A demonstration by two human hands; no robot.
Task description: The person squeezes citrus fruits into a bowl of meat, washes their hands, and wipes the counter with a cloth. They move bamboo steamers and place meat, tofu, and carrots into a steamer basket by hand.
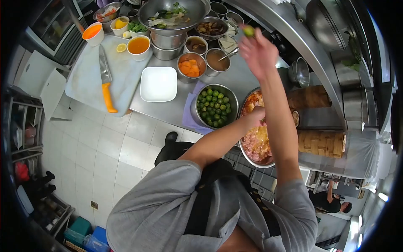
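Observation:
My right hand (pixel 258 52) is raised past the far rim of a large metal bowl, with its fingers closed on a small green citrus fruit (pixel 248 31). Over that bowl (pixel 259 165), which holds raw minced meat (pixel 255 145) with a yellow-orange liquid on it, is my left hand (pixel 255 116). Its fingers look curled in; my right forearm partly covers them, and what they hold cannot be made out. Just left of the meat bowl, a metal bowl of small green citrus fruits (pixel 215 105) rests on a purple cloth (pixel 189 112).
A white square dish (pixel 158 84) lies left of the fruit bowl. An orange-handled knife (pixel 105 77) is on the white cutting board (pixel 86 73). Ingredient containers and a large pan (pixel 174 14) stand at the back. Bamboo steamers (pixel 321 143) are at right; another person (pixel 331 200) is farther off.

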